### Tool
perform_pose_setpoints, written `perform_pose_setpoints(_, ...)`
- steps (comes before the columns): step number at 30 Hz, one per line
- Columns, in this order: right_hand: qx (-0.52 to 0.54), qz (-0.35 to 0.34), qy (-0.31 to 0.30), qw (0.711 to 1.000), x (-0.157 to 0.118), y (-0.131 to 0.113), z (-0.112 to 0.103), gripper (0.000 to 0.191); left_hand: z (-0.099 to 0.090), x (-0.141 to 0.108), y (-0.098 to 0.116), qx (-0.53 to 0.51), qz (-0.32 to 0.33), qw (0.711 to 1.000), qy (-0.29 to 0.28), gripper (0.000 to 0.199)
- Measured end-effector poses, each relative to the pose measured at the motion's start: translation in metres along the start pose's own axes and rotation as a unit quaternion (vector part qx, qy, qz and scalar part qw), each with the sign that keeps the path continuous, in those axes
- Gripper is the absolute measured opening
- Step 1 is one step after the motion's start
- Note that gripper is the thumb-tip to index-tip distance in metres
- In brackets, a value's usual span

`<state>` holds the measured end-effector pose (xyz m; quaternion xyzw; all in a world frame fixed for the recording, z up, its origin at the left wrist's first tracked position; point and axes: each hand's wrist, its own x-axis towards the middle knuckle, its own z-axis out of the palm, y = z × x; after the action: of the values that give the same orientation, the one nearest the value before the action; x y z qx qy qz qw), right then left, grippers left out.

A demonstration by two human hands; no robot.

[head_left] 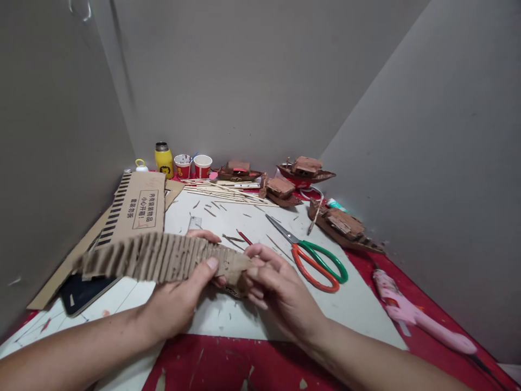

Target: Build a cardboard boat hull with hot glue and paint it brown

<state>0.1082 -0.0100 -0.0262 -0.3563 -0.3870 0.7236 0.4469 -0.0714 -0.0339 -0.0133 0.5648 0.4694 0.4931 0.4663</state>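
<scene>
A long, tapering piece of corrugated cardboard (163, 258), its ridges bare, is held above the white sheet (220, 315). My left hand (185, 293) grips it near the middle, thumb on top and fingers underneath. The fingers of my right hand (277, 282) are closed on its narrow right end, where a smooth, paper-like part shows. Beneath both hands something dark with a patterned edge is mostly hidden. Just beyond lie a red pencil (244, 237) and scissors (311, 252) with one orange and one green handle, blades partly apart.
Printed cardboard (138, 209) leans over a dark phone-like slab (83, 293) at left. Wooden sticks (228, 191), paper cups (202, 166) and a yellow bottle (164, 160) stand behind. Several brown model boats (345, 225) line the back and right. A pink glue gun (419, 317) lies at right.
</scene>
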Motion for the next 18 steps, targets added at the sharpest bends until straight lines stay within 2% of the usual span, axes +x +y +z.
perform_pose_setpoints(2,-0.068,-0.121,0.067,0.988,-0.002,-0.005,-0.005,0.017,-0.003,0.008,0.003,-0.066,-0.043,0.997,-0.021,0.022)
perform_pose_setpoints(4,-0.187,-0.248,0.106,0.945,-0.006,-0.01,-0.009,0.012,-0.004,0.015,0.004,-0.103,-0.073,0.99,-0.055,0.029)
perform_pose_setpoints(5,-0.255,-0.298,0.096,0.915,-0.009,-0.012,-0.01,0.009,-0.005,0.017,0.004,-0.111,-0.087,0.987,-0.072,0.032)
perform_pose_setpoints(7,-0.376,-0.367,0.019,0.851,-0.013,-0.013,-0.009,0.01,-0.005,0.02,0.003,-0.111,-0.109,0.983,-0.099,0.038)
perform_pose_setpoints(9,-0.454,-0.405,-0.067,0.791,-0.014,-0.012,-0.007,0.014,-0.004,0.021,0.002,-0.099,-0.127,0.98,-0.115,0.043)
perform_pose_setpoints(11,-0.5,-0.424,-0.106,0.747,-0.013,-0.008,-0.005,0.014,-0.003,0.019,0.003,-0.081,-0.136,0.979,-0.128,0.044)
perform_pose_setpoints(13,-0.527,-0.431,-0.116,0.723,-0.011,-0.004,-0.004,0.011,-0.002,0.017,0.004,-0.058,-0.133,0.979,-0.14,0.043)
perform_pose_setpoints(18,-0.564,-0.421,-0.147,0.695,-0.008,0.0,-0.003,0.01,0.002,0.012,-0.001,-0.048,-0.101,0.981,-0.161,0.033)
